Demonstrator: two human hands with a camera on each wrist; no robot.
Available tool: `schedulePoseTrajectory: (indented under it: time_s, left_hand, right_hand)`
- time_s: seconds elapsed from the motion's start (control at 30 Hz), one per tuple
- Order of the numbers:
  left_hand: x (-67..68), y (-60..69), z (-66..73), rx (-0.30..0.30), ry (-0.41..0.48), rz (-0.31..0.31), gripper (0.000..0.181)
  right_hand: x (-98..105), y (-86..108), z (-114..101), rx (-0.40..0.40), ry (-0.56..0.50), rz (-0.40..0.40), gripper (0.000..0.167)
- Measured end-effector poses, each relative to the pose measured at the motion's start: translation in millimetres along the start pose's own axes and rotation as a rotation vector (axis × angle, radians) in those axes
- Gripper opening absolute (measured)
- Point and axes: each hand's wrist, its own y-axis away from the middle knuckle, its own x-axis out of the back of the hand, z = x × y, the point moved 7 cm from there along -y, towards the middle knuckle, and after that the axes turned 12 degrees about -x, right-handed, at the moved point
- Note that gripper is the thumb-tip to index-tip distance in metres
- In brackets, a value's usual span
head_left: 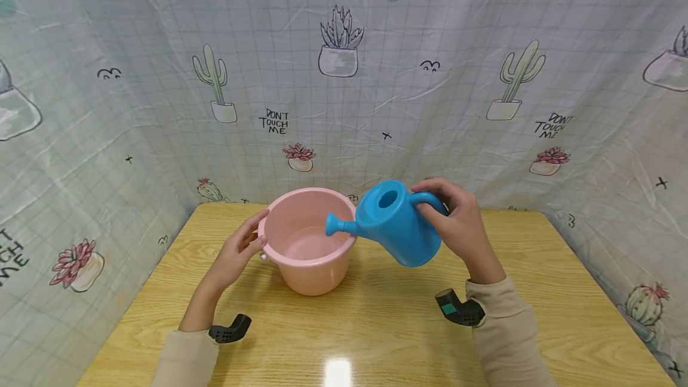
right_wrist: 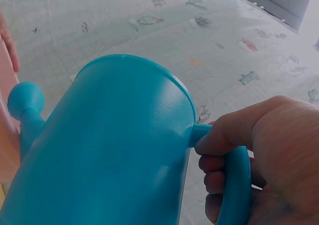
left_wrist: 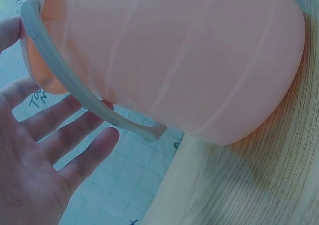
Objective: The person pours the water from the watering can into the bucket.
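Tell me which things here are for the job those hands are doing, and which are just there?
For the job:
- blue watering can, held by its handle in the right hand
- pink bucket, with the left hand touching its rim

Just there:
- patterned cloth behind
- wooden table underneath
- black wrist cameras

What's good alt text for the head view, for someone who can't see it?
A right hand grips a tilted blue watering can by its handle, its spout over a pink bucket, whose rim the left hand touches. The bucket stands on a wood-grain table before a cactus-print fabric backdrop.
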Motion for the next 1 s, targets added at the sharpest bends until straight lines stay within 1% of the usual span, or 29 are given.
schedulePoseTrajectory:
  time_s: [0.3, 1.0]
  left_hand:
    - [0.8, -0.1, -0.5, -0.005, -0.026, 0.001, 0.055]
    - [0.4, -0.1, -1.7, -0.006, -0.008, -0.002, 0.055]
  right_hand:
    - [-0.1, -0.6, 1.4, -0.009, 0.011, 0.003, 0.021]
    - [-0.2, -1.6, 0.4, -0.004, 0.019, 0.01, 0.021]
